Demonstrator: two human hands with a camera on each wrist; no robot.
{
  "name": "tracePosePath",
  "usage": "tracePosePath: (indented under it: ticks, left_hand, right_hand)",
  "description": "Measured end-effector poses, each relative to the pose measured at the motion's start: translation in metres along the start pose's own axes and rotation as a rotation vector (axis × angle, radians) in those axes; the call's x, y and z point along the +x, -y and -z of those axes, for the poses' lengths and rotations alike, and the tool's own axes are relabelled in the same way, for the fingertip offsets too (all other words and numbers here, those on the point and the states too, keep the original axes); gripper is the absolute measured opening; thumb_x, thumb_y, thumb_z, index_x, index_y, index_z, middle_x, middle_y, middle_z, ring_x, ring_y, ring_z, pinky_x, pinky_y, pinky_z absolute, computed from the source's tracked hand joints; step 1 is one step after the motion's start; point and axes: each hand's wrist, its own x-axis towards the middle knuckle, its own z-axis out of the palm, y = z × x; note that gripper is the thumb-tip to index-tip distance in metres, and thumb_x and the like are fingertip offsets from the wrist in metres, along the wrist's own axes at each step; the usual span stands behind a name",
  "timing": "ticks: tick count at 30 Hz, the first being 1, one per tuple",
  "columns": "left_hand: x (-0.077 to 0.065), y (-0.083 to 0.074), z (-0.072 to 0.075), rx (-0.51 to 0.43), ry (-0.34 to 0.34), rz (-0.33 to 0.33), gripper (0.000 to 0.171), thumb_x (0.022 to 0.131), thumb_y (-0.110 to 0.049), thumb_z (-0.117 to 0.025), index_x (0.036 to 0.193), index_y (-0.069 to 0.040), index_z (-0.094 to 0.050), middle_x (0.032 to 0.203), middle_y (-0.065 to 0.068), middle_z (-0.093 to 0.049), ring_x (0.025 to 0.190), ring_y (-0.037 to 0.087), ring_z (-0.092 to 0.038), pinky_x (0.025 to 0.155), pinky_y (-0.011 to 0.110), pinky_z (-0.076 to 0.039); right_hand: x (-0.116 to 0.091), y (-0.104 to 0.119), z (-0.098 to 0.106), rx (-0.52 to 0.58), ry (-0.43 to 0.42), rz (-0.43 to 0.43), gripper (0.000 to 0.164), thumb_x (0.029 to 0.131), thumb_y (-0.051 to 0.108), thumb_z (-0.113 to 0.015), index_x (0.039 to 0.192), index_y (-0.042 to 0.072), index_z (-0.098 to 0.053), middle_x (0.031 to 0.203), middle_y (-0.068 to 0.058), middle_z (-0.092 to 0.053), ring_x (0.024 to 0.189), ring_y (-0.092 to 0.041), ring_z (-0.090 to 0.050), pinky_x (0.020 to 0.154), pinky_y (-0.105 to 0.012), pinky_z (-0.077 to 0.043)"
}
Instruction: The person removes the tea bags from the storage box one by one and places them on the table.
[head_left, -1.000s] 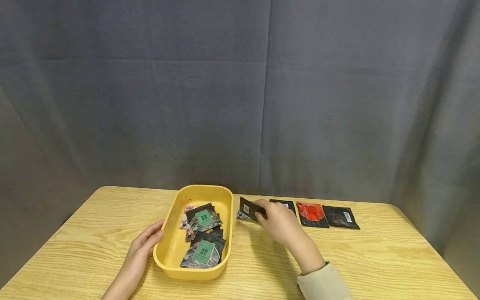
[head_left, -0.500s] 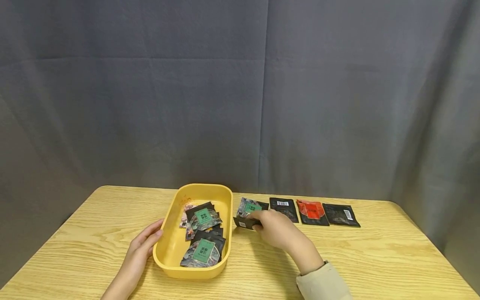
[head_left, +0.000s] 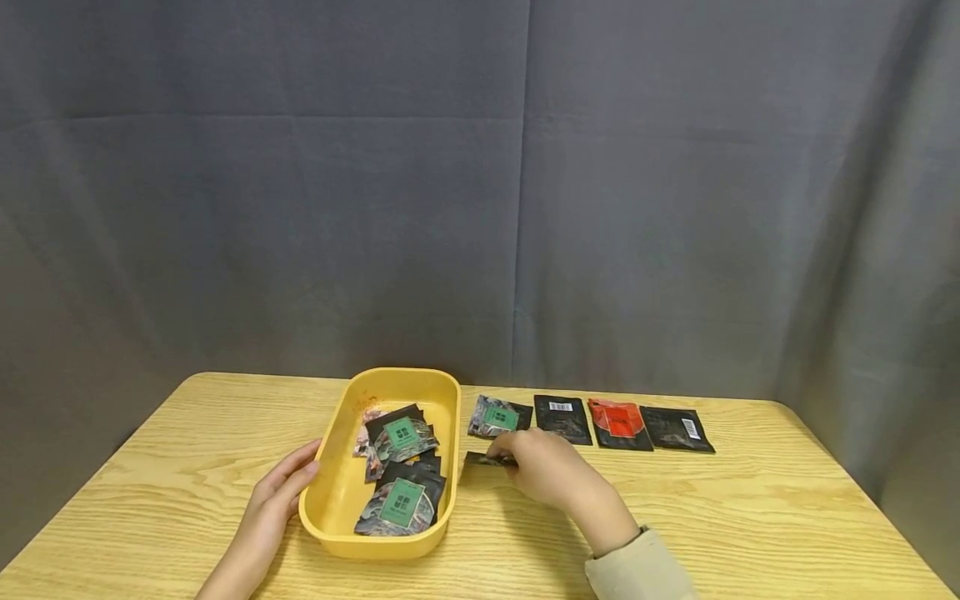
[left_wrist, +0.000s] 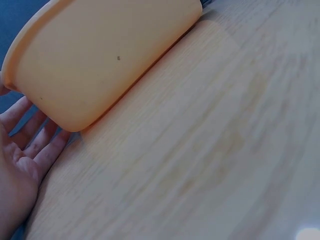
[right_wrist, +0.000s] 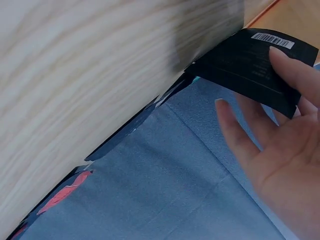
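Note:
In the head view, a yellow bin (head_left: 318, 537) holds several overlapping sachets (head_left: 401, 502), some with green labels. My left hand (head_left: 273, 496) rests against the bin's left side, its fingers fairly straight along the outer wall, as the left wrist view also shows. Just right of the bin, my right hand (head_left: 551, 467) pinches a black sachet (right_wrist: 250, 65), thumb on its barcode side and fingers behind. From the head this sachet appears nearly edge-on, low over the table. Right behind it lies a green-labelled sachet (head_left: 498, 417), its lower edge partly covered by the fingers.
Along the table's back lie a black barcoded sachet (head_left: 562, 419), a red and black sachet (head_left: 620, 423) and another black sachet (head_left: 677, 428), roughly in a row. The wooden table (head_left: 750, 517) ends at a grey curtain (head_left: 637, 208).
The right hand has brought the pinched black sachet toward the person and lower, tipping it from upright to nearly edge-on. This uncovered the green-labelled sachet behind. The left hand stays on the bin.

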Motion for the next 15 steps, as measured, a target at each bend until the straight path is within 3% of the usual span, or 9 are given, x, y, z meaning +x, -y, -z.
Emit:
tracePosePath:
  ticks: [5,15]
  left_hand:
    - [-0.0001,-0.0011,-0.0004,-0.003,-0.001,0.003,0.052,0.108,-0.031,-0.043,0.15,-0.001,-0.038,0.148,0.017,-0.04,0.109,-0.007,-0.054,0.088,0.016,-0.047]
    - [-0.0014,-0.0024,-0.0004,0.001,0.005,0.008,0.053,0.108,-0.032,-0.042,0.151,-0.001,-0.037,0.151,0.019,-0.038,0.108,-0.008,-0.053,0.088,0.016,-0.047]
  right_hand:
    - [-0.0033,0.0034,0.0018,-0.005,0.03,-0.001,0.027,0.082,-0.002,-0.076,0.104,0.014,-0.076,0.098,0.0,-0.073,0.09,-0.023,-0.069,0.078,-0.042,-0.055]
    - [-0.005,0.0064,0.0029,0.033,0.159,-0.034,0.04,0.076,0.007,-0.084,0.114,0.01,-0.074,0.114,-0.002,-0.071,0.107,-0.025,-0.065,0.09,-0.042,-0.052]
